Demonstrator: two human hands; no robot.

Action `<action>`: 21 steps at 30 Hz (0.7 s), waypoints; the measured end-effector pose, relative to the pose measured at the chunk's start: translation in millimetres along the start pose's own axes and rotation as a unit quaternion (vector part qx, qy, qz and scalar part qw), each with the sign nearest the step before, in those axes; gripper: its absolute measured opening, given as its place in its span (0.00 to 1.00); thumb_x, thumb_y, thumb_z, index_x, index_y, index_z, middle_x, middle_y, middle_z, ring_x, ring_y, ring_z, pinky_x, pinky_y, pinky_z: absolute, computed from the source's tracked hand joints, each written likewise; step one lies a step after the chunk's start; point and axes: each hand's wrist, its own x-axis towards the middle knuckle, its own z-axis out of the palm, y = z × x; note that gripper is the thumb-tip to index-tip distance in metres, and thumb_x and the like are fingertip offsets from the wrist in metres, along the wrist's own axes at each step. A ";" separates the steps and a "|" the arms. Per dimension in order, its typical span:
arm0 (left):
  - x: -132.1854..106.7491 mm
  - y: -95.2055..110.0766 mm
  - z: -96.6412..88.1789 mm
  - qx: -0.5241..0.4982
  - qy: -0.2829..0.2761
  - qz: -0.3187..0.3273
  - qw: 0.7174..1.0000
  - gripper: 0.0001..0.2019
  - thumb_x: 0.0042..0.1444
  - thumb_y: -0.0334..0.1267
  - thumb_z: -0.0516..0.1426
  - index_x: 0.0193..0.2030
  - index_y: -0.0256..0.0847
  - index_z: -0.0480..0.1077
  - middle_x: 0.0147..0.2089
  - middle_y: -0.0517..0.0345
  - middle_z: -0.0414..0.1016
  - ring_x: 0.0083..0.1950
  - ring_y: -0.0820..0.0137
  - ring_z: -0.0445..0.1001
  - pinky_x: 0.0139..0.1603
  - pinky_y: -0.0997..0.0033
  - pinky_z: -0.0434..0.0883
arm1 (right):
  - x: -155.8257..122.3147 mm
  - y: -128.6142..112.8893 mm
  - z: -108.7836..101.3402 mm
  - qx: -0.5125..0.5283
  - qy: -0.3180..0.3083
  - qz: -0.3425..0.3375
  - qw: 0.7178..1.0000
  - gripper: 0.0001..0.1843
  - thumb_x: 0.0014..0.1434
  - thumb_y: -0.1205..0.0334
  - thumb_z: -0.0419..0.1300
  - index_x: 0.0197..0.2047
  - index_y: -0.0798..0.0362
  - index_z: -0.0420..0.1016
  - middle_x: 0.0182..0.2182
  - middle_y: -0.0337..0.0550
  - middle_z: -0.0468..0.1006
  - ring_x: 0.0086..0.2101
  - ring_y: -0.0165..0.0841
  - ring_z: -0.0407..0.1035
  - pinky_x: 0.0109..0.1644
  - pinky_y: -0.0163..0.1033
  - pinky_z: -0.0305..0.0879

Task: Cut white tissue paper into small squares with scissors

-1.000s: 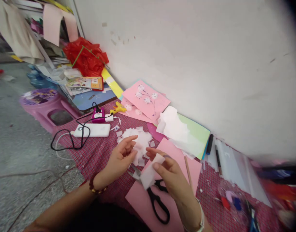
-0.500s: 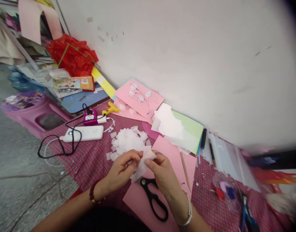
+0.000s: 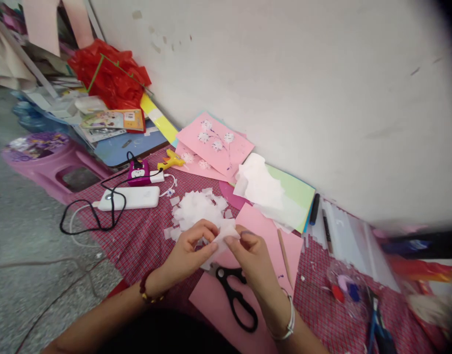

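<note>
A thin white tissue paper piece (image 3: pixel 226 230) is pinched between both hands over the table. My left hand (image 3: pixel 196 246) grips its left side with thumb and fingers. On the other side, my right hand (image 3: pixel 252 253) has its thumb pressed against the paper. Just beyond the left hand lies a loose pile of small white paper pieces (image 3: pixel 196 209). Black-handled scissors (image 3: pixel 235 295) rest below the hands on a pink sheet (image 3: pixel 207 302), their blades partly hidden. A second pink sheet (image 3: pixel 263 221) with a wooden stick (image 3: pixel 284 258) is partly behind my right hand.
Pink cards with white blossoms (image 3: pixel 214 142) lean near the wall. A yellow glue gun (image 3: pixel 170 160), a white power bank (image 3: pixel 137 198) and black cable are at left. More white tissue (image 3: pixel 261 184) covers a green sheet (image 3: pixel 290 189). Markers (image 3: pixel 315 209) lie at right.
The view has shifted slightly. Both hands still hold the tissue paper; its lower flap shows less, and the left thumb has moved along it.
</note>
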 end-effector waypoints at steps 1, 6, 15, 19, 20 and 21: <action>-0.1 0.2 0.4 -0.013 0.003 -0.014 1.000 0.10 0.57 0.40 0.60 0.27 0.38 0.69 0.39 0.55 0.71 0.42 0.69 0.70 0.44 0.70 0.67 | 0.3 -0.3 0.0 -0.007 0.003 -0.004 1.000 0.10 0.55 0.65 0.61 0.23 0.52 0.78 0.29 0.41 0.78 0.34 0.36 0.71 0.42 0.40 0.67; 2.7 0.8 -13.7 -0.169 0.101 -0.127 0.972 0.10 0.54 0.40 0.62 0.28 0.38 0.67 0.33 0.59 0.72 0.31 0.74 0.69 0.32 0.75 0.67 | 2.1 -3.0 -8.6 -0.030 0.018 -0.010 0.999 0.07 0.56 0.62 0.62 0.30 0.51 0.82 0.33 0.43 0.82 0.38 0.38 0.74 0.46 0.43 0.68; -4.8 19.5 -80.7 -0.302 0.198 -0.160 0.919 0.12 0.54 0.34 0.62 0.28 0.38 0.61 0.21 0.68 0.65 0.15 0.86 0.50 0.16 0.85 0.53 | 2.0 -3.5 -85.5 -0.066 0.103 0.061 0.991 0.08 0.58 0.56 0.62 0.34 0.48 0.82 0.39 0.45 0.82 0.28 0.35 0.72 0.32 0.42 0.71; -16.5 4.6 -78.3 -0.301 0.194 -0.211 0.910 0.10 0.53 0.35 0.63 0.31 0.38 0.65 0.20 0.69 0.64 0.14 0.86 0.50 0.15 0.86 0.51 | -12.3 12.2 -107.1 -0.413 0.079 -0.047 0.906 0.13 0.57 0.57 0.61 0.45 0.51 0.79 0.49 0.55 0.77 0.51 0.52 0.69 0.54 0.61 0.65; -18.1 0.5 -77.2 -0.297 0.195 -0.219 0.909 0.10 0.53 0.35 0.64 0.31 0.37 0.65 0.20 0.69 0.65 0.14 0.87 0.51 0.15 0.86 0.51 | -21.9 16.4 -107.4 -0.478 0.081 -0.077 0.871 0.16 0.57 0.57 0.61 0.48 0.53 0.77 0.52 0.58 0.74 0.55 0.55 0.65 0.57 0.64 0.61; -19.1 -3.2 -76.6 -0.294 0.197 -0.225 0.908 0.10 0.52 0.35 0.64 0.31 0.37 0.66 0.20 0.68 0.66 0.14 0.87 0.51 0.15 0.86 0.51 | -33.9 20.5 -105.3 -0.516 0.069 -0.097 0.849 0.18 0.59 0.58 0.59 0.52 0.54 0.74 0.54 0.60 0.72 0.56 0.55 0.64 0.58 0.65 0.61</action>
